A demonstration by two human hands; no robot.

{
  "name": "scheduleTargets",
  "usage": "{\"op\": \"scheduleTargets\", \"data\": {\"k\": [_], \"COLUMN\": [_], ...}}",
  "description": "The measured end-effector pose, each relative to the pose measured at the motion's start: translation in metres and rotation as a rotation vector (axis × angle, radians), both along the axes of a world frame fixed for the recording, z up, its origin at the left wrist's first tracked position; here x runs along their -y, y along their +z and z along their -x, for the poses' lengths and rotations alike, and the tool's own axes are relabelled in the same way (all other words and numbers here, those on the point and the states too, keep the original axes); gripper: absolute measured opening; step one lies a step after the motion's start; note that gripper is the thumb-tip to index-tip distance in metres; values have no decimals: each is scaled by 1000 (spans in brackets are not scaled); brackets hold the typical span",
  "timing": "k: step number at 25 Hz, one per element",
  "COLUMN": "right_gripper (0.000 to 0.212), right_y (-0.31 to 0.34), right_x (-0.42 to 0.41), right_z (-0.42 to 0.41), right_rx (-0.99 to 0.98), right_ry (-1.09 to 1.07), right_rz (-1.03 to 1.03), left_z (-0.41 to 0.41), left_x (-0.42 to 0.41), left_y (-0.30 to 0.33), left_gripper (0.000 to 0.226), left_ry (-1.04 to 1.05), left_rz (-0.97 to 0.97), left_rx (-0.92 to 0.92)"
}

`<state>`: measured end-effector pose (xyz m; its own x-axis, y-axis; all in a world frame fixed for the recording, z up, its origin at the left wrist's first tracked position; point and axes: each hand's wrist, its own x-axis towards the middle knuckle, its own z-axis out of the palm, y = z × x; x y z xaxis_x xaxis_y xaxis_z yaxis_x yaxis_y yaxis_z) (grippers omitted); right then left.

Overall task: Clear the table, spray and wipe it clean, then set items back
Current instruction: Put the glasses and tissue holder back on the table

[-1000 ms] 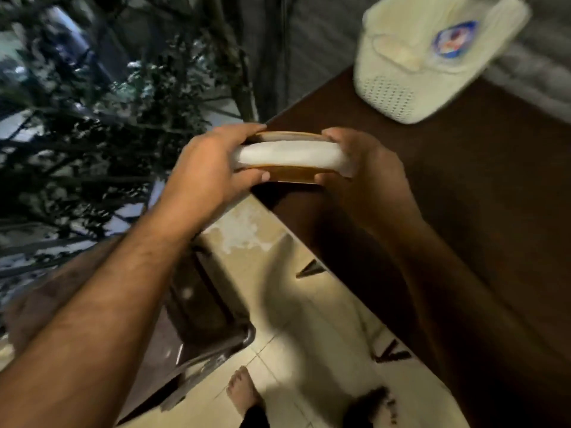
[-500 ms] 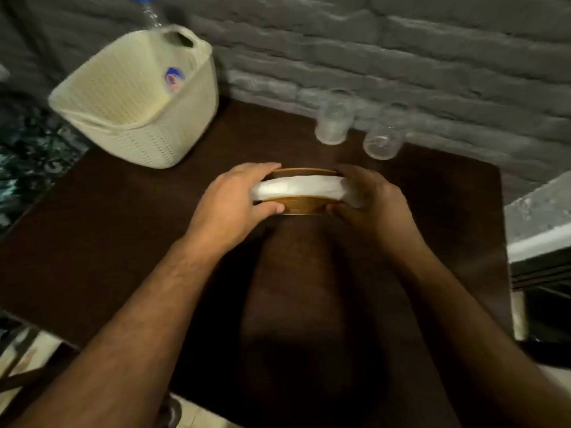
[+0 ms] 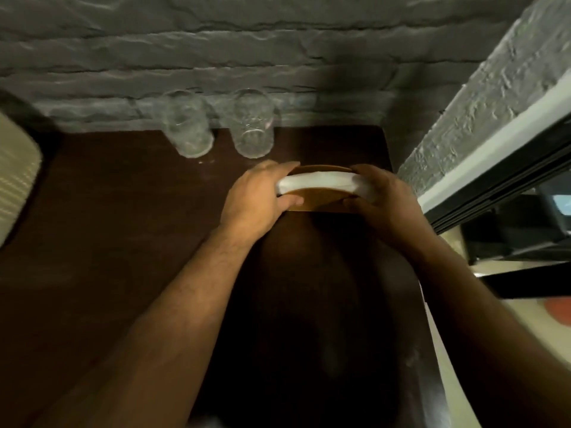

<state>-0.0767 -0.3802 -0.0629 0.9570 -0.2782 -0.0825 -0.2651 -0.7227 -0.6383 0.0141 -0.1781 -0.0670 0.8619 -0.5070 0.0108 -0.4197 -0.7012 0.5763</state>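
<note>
A brown wooden holder (image 3: 318, 199) filled with white napkins (image 3: 315, 182) is held between both hands, low over the dark brown table (image 3: 123, 227) near its far right corner. My left hand (image 3: 256, 196) grips its left end, thumb underneath. My right hand (image 3: 380, 196) grips its right end. Whether the holder touches the table is hard to tell.
Two clear glasses (image 3: 188, 128) (image 3: 251, 125) stand side by side at the table's back edge against the grey brick wall (image 3: 278, 57). A cream woven basket (image 3: 15, 171) shows at the left edge. A grey ledge and dark frame (image 3: 494, 168) run along the right.
Both hands carried the napkin holder from the table's left corner across to its far right part. The basket slid out to the left of view and the glasses came closer.
</note>
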Motion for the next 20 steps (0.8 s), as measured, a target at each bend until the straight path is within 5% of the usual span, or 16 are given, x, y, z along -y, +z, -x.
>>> {"op": "scheduleTargets", "data": {"k": [20], "right_gripper": [60], "right_y": [-16], "right_x": [96], "right_z": [-120], "right_rx": [-16], "right_ry": [36], "right_rz": [97], "left_z": [-115], "left_x": [100], "left_y": [-16], "left_gripper": [62], "left_ry": [92], "left_rz": [-44], "left_rx": [9]}}
